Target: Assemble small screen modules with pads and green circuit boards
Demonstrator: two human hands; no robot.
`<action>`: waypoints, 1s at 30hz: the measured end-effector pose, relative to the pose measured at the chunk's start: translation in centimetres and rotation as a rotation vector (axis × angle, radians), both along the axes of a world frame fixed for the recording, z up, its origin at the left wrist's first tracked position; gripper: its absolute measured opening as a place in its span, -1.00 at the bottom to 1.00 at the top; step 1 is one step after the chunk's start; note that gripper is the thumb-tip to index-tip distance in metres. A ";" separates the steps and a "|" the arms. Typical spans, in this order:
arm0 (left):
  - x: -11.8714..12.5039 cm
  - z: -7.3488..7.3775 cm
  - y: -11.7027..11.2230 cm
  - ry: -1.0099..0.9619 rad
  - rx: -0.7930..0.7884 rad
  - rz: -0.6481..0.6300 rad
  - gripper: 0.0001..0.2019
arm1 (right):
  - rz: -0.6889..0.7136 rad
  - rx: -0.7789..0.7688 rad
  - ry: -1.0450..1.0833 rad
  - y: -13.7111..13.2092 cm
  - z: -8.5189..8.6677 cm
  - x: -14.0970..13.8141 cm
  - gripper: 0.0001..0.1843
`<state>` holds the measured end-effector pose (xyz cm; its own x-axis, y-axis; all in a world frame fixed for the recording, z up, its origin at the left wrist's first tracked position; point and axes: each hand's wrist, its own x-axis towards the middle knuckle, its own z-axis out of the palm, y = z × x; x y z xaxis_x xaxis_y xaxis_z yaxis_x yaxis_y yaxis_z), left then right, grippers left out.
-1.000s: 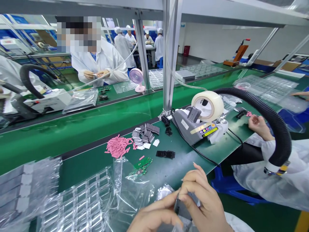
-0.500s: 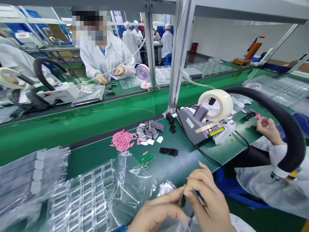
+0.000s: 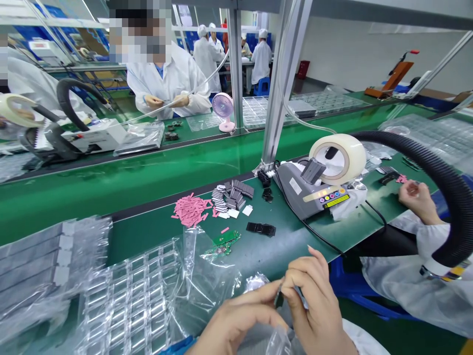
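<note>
Low in the head view, my left hand (image 3: 236, 315) and my right hand (image 3: 314, 296) meet fingertip to fingertip. Both pinch a small, thin dark piece (image 3: 279, 299), mostly hidden by the fingers, so its kind cannot be made out. Clear plastic (image 3: 278, 340) shows beneath my left hand. Just beyond the hands lie a crumpled clear bag (image 3: 210, 276) and small green circuit boards (image 3: 226, 239). Farther back are a heap of pink strips (image 3: 190, 209), a cluster of grey and white pieces (image 3: 234, 195) and some flat black pieces (image 3: 260, 228).
A clear compartment tray (image 3: 129, 296) and bagged grey sheets (image 3: 33, 271) lie at left. To the right stands a tape dispenser (image 3: 295, 190) with a large roll (image 3: 356, 157). A black flexible hose (image 3: 417, 162) arches near a co-worker's hand (image 3: 417, 199). A metal post (image 3: 281, 93) rises behind.
The view has shifted slightly, so the bench appears a little farther right. My hands keep their pinch on the small piece. The co-worker across the bench has raised their hands and brought them closer together.
</note>
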<state>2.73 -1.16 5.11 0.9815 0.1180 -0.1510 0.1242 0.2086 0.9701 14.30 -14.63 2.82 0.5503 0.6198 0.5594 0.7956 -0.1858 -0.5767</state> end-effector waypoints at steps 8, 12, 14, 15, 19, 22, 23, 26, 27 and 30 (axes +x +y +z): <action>0.7 -0.5 -0.2 0.002 -0.284 -0.024 -0.74 | 0.015 0.009 0.001 0.2 0.0 -0.4 -0.78; 0.0 -1.2 -0.6 -0.007 -0.483 0.093 -0.67 | 0.113 -0.042 0.044 -0.8 0.5 -0.8 -0.73; -0.2 -1.3 -0.3 -0.053 -0.576 0.124 -0.69 | 0.195 -0.033 0.120 -1.3 0.5 -0.8 -0.72; -0.2 -1.3 0.0 -0.063 -0.606 0.154 -0.70 | 0.222 -0.036 0.177 -1.4 0.2 -0.7 -0.71; 0.0 -1.0 1.7 -0.045 -0.611 0.393 -0.65 | 0.187 -0.175 0.321 -0.4 -3.9 -0.1 -0.71; -0.3 -1.0 2.5 -0.030 -0.621 0.468 -0.62 | 0.136 -0.244 0.260 0.9 -8.1 0.1 -0.75; -0.4 -1.0 2.7 -0.016 -0.619 0.464 -0.63 | 0.126 -0.256 0.239 1.1 -8.9 0.3 -0.79; -0.8 -0.9 2.5 0.064 -0.582 0.378 -0.63 | 0.139 -0.264 0.205 0.9 -8.7 1.3 -0.86; -0.8 -0.9 2.3 0.097 -0.560 0.334 -0.64 | 0.157 -0.259 0.199 0.6 -7.7 1.7 -0.86; -0.7 -0.7 1.5 0.149 -0.484 0.201 -0.73 | 0.277 -0.248 0.125 0.1 -3.5 2.5 -0.60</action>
<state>2.07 0.38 4.41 0.9105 0.1832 -0.3707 0.1650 0.6610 0.7320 16.78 -14.56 -0.67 0.3978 0.8623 0.3134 0.7616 -0.1198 -0.6369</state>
